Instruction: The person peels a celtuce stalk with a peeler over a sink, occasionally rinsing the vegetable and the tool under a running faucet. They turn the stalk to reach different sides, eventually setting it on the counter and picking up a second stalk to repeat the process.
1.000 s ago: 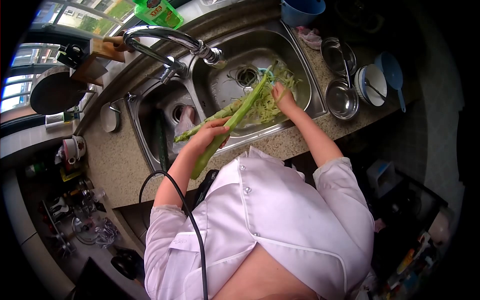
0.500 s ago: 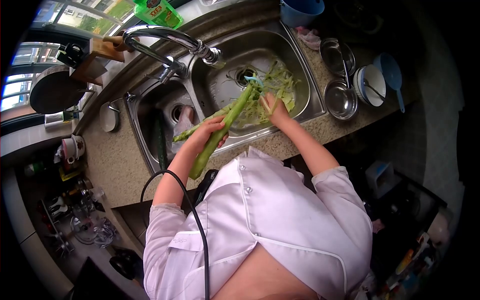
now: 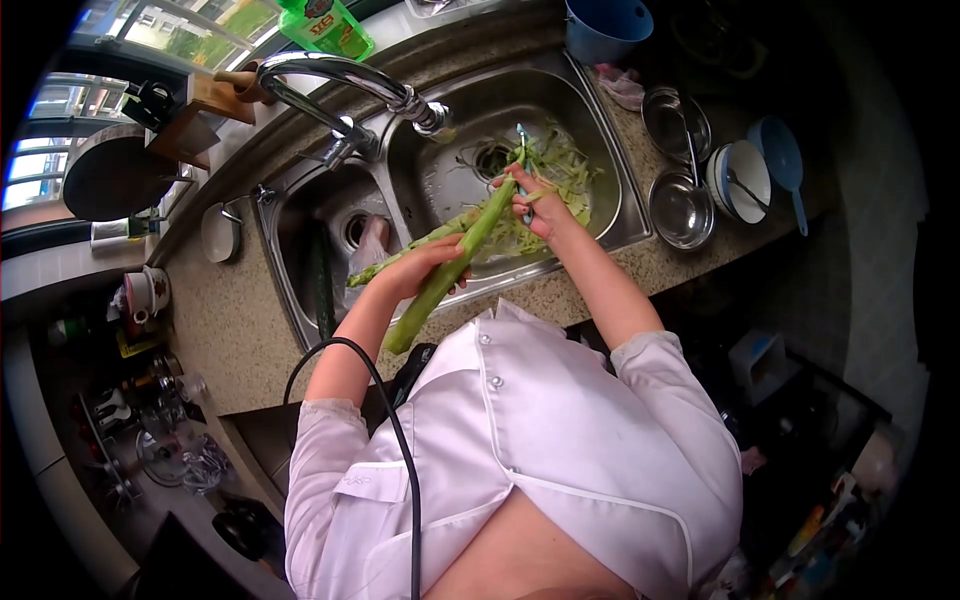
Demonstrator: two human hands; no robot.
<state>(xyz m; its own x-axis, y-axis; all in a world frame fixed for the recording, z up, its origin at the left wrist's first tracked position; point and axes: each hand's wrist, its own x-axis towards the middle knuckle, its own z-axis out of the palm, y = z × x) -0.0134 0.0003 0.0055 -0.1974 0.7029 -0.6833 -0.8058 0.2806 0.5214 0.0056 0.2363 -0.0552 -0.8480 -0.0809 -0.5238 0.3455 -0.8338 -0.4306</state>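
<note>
Stalk [image 3: 447, 272] gripped in left hand [image 3: 418, 266]; right hand [image 3: 532, 203] clamps peeler [image 3: 521, 150]; peelings [image 3: 560, 175] fill sink [image 3: 610, 170].

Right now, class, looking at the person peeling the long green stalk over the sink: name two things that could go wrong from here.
1. The right hand works a peeler at the far end of the green stalk; a slip could nick the fingers.
2. The left hand grips the stalk only near its middle, so it might pivot or drop into the sink.
3. The pile of peelings lies beside the drain and could block it.

Daylight from window [image 3: 120, 30], fisheye warp; dark blurred edges
</note>
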